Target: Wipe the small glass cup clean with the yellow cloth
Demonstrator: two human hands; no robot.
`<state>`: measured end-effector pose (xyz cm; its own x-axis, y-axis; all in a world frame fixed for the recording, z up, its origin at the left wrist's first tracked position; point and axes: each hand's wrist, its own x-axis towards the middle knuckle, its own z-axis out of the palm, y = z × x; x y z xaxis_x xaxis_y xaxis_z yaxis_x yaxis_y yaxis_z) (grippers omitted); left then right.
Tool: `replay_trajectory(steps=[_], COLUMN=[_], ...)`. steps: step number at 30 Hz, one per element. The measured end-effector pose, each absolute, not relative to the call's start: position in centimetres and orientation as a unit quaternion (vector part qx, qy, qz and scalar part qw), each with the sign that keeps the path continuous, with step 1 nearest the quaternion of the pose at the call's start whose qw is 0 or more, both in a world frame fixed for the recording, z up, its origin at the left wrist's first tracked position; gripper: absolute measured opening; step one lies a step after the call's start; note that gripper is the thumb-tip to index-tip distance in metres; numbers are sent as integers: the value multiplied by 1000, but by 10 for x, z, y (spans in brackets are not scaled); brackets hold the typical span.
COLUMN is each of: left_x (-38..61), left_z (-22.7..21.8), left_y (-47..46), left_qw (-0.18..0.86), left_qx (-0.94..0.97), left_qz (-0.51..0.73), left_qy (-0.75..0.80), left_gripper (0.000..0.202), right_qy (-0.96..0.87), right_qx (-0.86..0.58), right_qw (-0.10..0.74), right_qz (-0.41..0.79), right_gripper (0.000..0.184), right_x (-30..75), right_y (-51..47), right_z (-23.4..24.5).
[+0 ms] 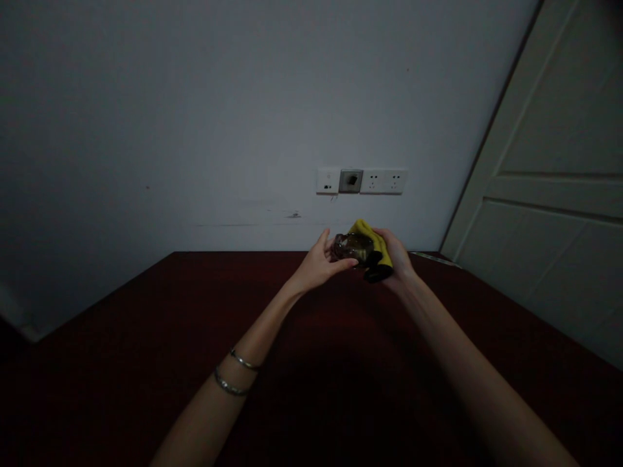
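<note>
My left hand (pixel 318 261) grips a dark, see-through glass object (pixel 351 246), with the thumb along its near side. It looks like a small glass jar or ashtray, but the dim light hides its exact kind. A yellow cloth with a black edge (pixel 383 250) is bunched in my right hand (pixel 396 256) and pressed against the right side of the glass. Most fingers of my right hand are hidden behind the cloth. Both hands are held above the far part of the dark red table (pixel 233 298).
A pale wall (pixel 219 117) rises behind the table, with a row of switches and sockets (pixel 372 181) low on it. To the right stands a white panelled door (pixel 549 214). A thin pale strip (pixel 435 259) lies at the table's far right edge.
</note>
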<state>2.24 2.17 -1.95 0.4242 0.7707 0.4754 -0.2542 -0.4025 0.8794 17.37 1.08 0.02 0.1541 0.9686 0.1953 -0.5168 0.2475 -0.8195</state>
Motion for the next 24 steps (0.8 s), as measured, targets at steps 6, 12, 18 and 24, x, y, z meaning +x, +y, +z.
replay_trajectory(steps=[6, 12, 18, 24], left_x=[19, 26, 33, 37], left_z=[-18, -17, -21, -28], left_y=[28, 27, 21, 14], left_qw=[441, 366, 355, 337], left_qx=[711, 676, 658, 621], left_qz=[507, 598, 629, 669], left_qy=[208, 228, 214, 231], left_gripper=[76, 79, 84, 88], right_qy=[-320, -311, -308, -302], right_qx=[-338, -273, -318, -325], right_qw=[683, 738, 701, 659], right_qz=[563, 533, 559, 608], right_gripper=[22, 18, 22, 24], right_x=[162, 141, 150, 149], right_y=[3, -11, -18, -23], right_z=[6, 14, 24, 33])
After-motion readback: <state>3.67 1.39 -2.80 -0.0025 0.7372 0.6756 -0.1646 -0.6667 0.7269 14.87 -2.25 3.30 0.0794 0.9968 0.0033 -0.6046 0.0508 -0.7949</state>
